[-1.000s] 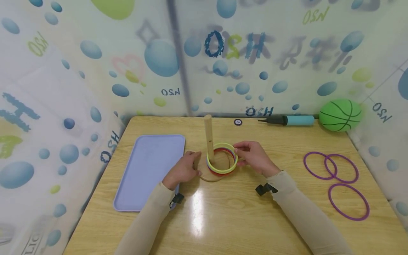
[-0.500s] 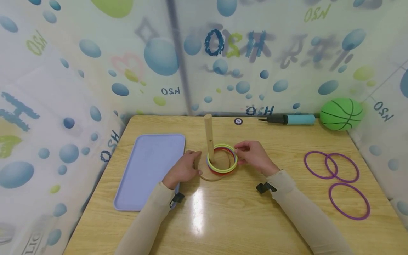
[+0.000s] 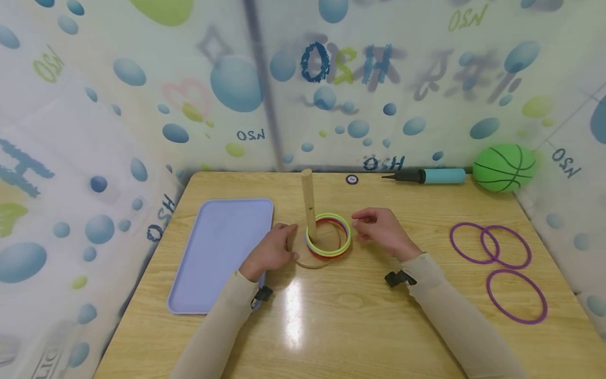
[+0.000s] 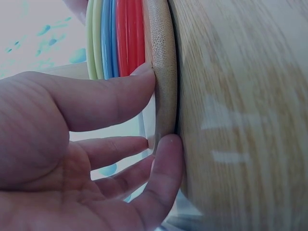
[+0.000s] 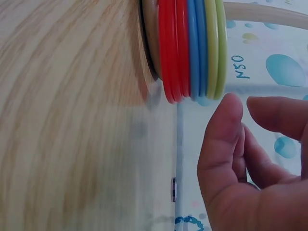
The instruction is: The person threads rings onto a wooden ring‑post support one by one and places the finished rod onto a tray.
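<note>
Fingers of the left hand point(image 3: 272, 247): curled about the rim of a round, pale wooden base point(image 4: 162, 62), gripping it. Fingers of the right hand point(image 3: 382, 230): released, loosely bent, tips just beside the rings. Upright round wooden post point(image 3: 309, 202), standing on the base. Encircling it, stacked upward from the base: glossy red rings point(image 5: 172, 53), blue rings point(image 5: 198, 57), yellow-green rings point(image 5: 216, 53). To their left: lavender-blue rectangular tray point(image 3: 222, 252), partly beneath the left arm. Well to the right: two overlapping purple rings point(image 3: 496, 258); one further purple ring point(image 3: 529, 321), nearer the front. Along the back: small dark disc with white centre point(image 3: 352, 179), black-and-turquoise hand pump point(image 3: 442, 176), green ball with black lines point(image 3: 504, 167). Support: wood-grain table point(image 3: 355, 337).
</note>
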Available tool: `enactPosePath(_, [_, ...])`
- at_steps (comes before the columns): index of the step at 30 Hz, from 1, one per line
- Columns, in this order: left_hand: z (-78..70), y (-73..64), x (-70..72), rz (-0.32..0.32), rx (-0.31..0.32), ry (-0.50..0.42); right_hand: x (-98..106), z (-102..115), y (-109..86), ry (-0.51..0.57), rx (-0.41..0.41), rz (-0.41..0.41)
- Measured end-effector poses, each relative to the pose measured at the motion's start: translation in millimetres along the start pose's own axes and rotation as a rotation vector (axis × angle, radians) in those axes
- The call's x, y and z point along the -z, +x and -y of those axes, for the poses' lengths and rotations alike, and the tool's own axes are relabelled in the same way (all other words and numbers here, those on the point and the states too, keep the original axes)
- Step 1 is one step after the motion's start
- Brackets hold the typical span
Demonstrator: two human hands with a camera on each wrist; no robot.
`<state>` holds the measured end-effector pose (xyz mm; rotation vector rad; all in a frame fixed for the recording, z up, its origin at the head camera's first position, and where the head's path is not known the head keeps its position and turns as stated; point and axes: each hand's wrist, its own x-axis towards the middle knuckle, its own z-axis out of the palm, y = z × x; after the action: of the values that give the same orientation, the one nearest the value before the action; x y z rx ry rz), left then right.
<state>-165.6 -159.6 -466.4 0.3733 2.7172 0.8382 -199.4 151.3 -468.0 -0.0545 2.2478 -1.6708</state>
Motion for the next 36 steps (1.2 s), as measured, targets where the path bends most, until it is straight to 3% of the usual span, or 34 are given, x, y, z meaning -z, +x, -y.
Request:
enactPosePath(15, [-0.1, -0.5, 2.2, 0.017, 0.013, -0.013, 44.6, -0.8, -26.0, -0.089, 0.070, -0.043])
enactPosePath(26, [-0.6, 0.2, 0.7, 0.027, 0.024, -0.020, 92.2, -5.6, -58.9, -0.171, 0.070, -0.133])
enactPosePath(36, [-0.1, -1.2, 0.6, 0.022, 0.019, -0.031, 142.5, -28.6, -81.6, -0.214, 0.088, -0.270])
